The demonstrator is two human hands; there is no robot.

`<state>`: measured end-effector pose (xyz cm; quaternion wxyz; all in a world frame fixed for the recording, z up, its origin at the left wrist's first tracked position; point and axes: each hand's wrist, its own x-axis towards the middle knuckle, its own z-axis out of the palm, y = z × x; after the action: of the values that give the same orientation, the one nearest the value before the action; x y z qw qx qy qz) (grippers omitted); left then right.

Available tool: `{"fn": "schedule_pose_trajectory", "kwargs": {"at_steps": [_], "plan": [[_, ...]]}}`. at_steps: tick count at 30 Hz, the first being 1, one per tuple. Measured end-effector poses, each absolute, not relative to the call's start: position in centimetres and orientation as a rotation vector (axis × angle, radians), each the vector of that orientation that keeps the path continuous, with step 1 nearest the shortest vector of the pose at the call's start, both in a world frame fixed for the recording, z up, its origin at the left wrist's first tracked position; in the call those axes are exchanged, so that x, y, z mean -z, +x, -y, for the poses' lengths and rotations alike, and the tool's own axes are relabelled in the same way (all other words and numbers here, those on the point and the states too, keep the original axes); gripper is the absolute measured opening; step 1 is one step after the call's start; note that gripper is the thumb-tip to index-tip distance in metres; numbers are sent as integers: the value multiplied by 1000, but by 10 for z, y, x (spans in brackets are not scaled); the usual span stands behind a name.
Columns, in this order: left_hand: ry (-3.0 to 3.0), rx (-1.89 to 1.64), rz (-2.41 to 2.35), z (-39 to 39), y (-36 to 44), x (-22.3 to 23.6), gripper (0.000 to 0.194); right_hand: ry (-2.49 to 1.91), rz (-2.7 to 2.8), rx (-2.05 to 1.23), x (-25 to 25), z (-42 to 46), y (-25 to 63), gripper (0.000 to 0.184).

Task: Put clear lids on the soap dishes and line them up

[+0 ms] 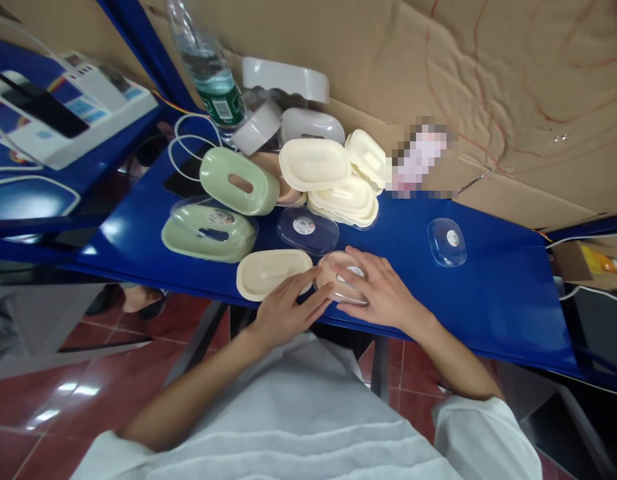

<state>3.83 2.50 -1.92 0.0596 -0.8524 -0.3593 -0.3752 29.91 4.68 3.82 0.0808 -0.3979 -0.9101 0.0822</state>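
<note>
A pinkish oval box (333, 268) with a clear lid and a round white sticker lies near the table's front edge. My right hand (386, 290) wraps round its right side, fingers over the far rim and lid, thumb at the front. At its left end, my left hand (288, 307) holds it with fairly straight fingers, which partly cover a cream oval tray (263, 275) beside it. Just behind the box lies a clear lid (321, 232) with a sticker. A green oval box (208, 243) with a clear lid resting on it stands further left.
Behind are a green cover with a slot (228, 180), several cream trays (313, 163), white containers (283, 79) and a water bottle (213, 80). Another clear lid (446, 243) lies at the right. A power strip (93, 87) with cables is far left. Cardboard (528, 113) lines the back.
</note>
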Motion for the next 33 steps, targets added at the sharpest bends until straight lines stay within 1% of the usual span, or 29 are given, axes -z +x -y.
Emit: {"fn": "schedule_pose_trajectory", "kwargs": {"at_steps": [5,11,15,18,21,25,29,33], "plan": [[-2574,1152,1084,-25,38,18,45,-1097,2753,-167,-42,-46,298,64],[-2587,1218,1063,-26,38,19,47,-1167,2738,-149,-42,-46,296,67],[-2598,1248,1027,-25,37,22,48,-1164,2732,-145,-44,-45,296,66],[-2612,1241,1052,-25,37,22,49,-1197,2740,-191,-47,-46,296,66],[-2630,1208,1042,-25,37,22,47,-1260,2760,-264,-48,-47,296,70],[-2649,1228,988,-25,37,18,42,-1304,2724,-186,-44,-41,299,72],[-2617,1242,942,-20,22,9,33,-1476,2624,-166,-44,-10,323,75],[-2600,1085,1082,-14,-15,7,31,-1792,2386,-170,-44,44,379,73]]}}
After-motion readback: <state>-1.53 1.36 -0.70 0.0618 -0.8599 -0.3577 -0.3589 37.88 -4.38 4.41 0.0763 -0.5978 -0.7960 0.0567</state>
